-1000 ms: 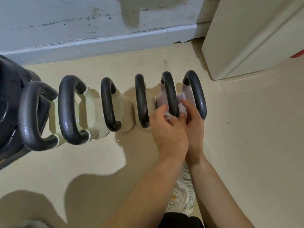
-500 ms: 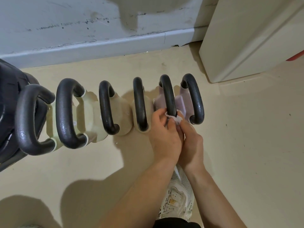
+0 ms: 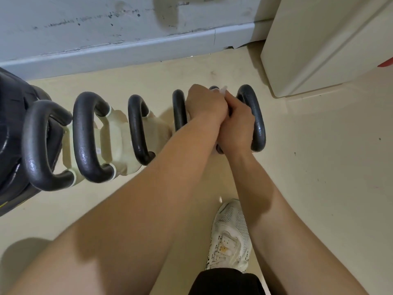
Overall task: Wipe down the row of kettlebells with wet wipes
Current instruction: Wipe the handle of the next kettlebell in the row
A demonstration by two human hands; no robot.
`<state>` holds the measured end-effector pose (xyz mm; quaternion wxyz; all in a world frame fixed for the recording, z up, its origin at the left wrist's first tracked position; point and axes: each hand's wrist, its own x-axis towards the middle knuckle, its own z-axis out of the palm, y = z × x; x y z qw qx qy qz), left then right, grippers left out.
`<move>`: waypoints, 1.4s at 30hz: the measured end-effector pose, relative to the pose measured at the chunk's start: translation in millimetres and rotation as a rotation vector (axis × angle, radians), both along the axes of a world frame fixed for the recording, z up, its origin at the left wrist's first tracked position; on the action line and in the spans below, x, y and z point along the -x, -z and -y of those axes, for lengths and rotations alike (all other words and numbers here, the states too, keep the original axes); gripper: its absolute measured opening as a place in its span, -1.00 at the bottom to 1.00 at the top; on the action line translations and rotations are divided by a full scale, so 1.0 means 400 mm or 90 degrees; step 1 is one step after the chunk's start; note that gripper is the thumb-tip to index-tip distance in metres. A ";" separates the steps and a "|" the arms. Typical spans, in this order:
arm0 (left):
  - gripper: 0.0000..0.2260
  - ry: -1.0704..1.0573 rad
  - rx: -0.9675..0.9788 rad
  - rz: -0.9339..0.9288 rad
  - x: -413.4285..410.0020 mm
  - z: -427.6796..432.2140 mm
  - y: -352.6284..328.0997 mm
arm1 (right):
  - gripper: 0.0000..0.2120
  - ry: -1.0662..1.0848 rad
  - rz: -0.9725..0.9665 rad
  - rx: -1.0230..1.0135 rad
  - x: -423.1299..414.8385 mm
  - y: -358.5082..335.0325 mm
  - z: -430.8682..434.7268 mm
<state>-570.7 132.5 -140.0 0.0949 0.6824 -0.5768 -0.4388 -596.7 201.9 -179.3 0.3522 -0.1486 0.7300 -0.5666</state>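
A white mesh sneaker (image 3: pixel 230 235) stands on the beige floor (image 3: pixel 319 188) at 6 o'clock. Just past centre, toward 12 o'clock, the left hand (image 3: pixel 205 105) and right hand (image 3: pixel 239 122) press together. Their fingers curl round the black loop handle (image 3: pixel 219 150) of the second kettlebell from the right. A scrap of white wet wipe (image 3: pixel 223 89) peeps out between them at the handle's far end; which hand pinches it cannot be told. The row of black-handled kettlebells (image 3: pixel 138 128) runs toward 9 o'clock, with a grey skirting board (image 3: pixel 127 50) beyond it.
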 end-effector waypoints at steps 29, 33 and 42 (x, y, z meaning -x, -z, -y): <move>-0.82 -0.193 -0.111 -0.298 -0.045 -0.144 0.075 | -0.90 0.049 -0.166 -0.046 -0.017 0.004 -0.088; -0.81 -0.171 -0.084 -0.270 -0.040 -0.125 0.051 | -0.89 0.052 -0.155 -0.028 0.001 -0.011 -0.043; -0.76 -0.153 -0.092 -0.190 0.005 -0.006 0.004 | -0.90 0.005 -0.253 0.013 0.052 -0.009 0.076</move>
